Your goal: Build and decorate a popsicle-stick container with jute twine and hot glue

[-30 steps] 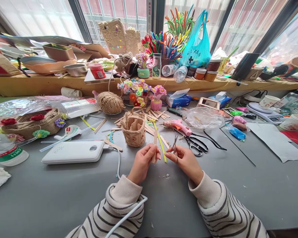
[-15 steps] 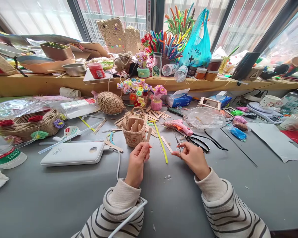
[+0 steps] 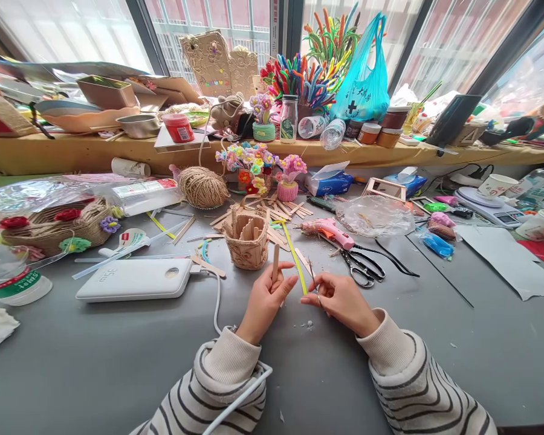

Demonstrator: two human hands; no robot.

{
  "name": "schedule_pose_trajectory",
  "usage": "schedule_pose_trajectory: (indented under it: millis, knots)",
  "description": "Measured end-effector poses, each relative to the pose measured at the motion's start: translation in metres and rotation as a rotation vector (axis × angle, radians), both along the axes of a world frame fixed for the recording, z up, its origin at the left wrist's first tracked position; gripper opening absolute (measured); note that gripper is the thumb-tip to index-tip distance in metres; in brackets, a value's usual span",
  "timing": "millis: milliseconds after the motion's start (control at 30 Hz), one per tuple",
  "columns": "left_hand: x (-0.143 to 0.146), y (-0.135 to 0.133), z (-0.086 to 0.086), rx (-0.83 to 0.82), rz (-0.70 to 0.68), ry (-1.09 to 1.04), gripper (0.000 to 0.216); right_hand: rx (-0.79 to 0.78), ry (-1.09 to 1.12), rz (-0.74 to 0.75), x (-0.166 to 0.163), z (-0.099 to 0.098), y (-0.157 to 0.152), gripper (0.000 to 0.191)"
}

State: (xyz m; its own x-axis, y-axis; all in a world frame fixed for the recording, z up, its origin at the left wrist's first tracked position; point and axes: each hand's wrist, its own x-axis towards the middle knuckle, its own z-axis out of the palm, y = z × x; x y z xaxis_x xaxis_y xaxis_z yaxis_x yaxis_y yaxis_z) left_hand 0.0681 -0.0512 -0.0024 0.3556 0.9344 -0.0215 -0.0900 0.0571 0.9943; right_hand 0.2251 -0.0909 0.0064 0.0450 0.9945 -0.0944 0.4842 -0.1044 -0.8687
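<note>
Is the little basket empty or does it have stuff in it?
Not empty: the basket stands upright with wooden sticks poking out above its rim.

Bright daylight floods in from the windows (image 3: 72, 30), whose panes glare almost white. Below the windows, shadows are soft and faint. Edges bow outward, probably wide-lens distortion; centre sharp.

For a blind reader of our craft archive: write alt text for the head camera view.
A person's left hand holds a wooden craft stick upright while the right hand pinches a thin metal tool, over a grey table. Behind them lie a stick-built cup, scissors, a pink glue gun and a power bank.
</note>
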Motion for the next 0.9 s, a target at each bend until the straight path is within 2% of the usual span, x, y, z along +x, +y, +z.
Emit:
schedule_pose_trajectory:
  millis: [133, 333, 500, 733, 900]
  knots:
    - [0.000, 0.000, 0.001, 0.028, 0.050, 0.059, 0.029, 0.049, -0.023, 0.010, 0.001, -0.002, 0.000, 0.038]
    - [0.000, -0.001, 0.003, 0.054, 0.134, 0.032, 0.026, 0.134, -0.062, -0.155, 0.004, 0.000, -0.001, 0.041]
    - [0.000, -0.001, 0.003, 0.043, 0.167, -0.008, 0.028, 0.110, -0.014, -0.230, 0.003, 0.000, 0.000, 0.045]
    - [-0.002, 0.001, 0.001, 0.019, 0.241, -0.036, 0.031, -0.016, -0.047, -0.045, 0.011, 0.003, 0.001, 0.044]
    - [-0.002, 0.001, 0.003, 0.031, 0.278, 0.032, 0.031, 0.006, -0.042, -0.010, 0.011, 0.003, 0.000, 0.042]
